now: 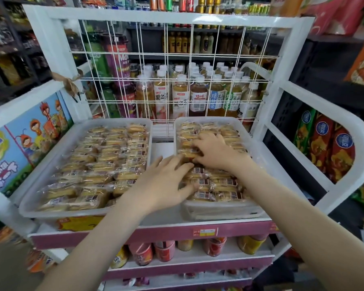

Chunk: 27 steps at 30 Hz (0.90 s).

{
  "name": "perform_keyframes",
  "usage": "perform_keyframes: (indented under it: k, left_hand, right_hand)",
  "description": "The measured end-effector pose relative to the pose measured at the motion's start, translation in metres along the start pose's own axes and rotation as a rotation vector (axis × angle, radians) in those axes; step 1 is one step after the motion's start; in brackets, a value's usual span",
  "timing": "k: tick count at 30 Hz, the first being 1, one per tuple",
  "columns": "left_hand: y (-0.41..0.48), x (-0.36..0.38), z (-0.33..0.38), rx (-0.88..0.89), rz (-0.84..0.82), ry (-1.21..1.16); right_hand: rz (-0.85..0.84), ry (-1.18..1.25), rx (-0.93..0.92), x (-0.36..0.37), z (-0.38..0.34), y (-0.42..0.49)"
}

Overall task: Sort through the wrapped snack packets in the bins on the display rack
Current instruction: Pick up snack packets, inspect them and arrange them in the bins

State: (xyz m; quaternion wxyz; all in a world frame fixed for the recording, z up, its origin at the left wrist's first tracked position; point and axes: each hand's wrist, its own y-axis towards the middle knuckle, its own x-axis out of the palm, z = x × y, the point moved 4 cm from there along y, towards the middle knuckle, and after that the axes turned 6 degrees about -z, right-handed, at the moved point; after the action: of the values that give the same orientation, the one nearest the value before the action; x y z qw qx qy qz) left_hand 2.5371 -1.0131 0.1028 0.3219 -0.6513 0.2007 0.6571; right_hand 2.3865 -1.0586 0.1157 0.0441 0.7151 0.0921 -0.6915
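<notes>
Snack packets (221, 186): stacked in your right bin (219, 213), 3 o'clock of the left bin (57, 213). Likely light, slippery, crushable; lift by sealed ends. Left hand (162, 183) lies flat on them, released; right hand (214, 154), at its 1 o'clock: grip unclear.

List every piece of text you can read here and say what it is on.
"果之茶": white label of a tea bottle behind the wire grid.
"果之茶": label of the neighbouring bottle.
Too blurred or small to read surely: snack packets, price tag, cartoon poster, other bottles.
</notes>
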Motion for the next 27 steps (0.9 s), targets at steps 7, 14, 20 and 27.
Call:
perform_keyframes:
  k: [7,14,20,27]
  left_hand:
    - [0.0,-0.002,0.002,0.048,0.108,0.058]
    - [0.002,-0.003,0.001,0.041,0.078,0.031]
    - [-0.008,-0.017,-0.001,-0.025,0.299,-0.296]
    - [-0.057,-0.024,0.006,-0.08,0.634,-0.964]
  right_hand:
    - [0.121,0.041,-0.014,-0.008,0.003,-0.006]
    - [0.349,0.271,-0.048,-0.034,0.008,-0.034]
    - [0.604,0.251,-0.136,-0.042,-0.007,-0.077]
    - [0.573,1.148,-0.081,-0.029,-0.039,-0.136]
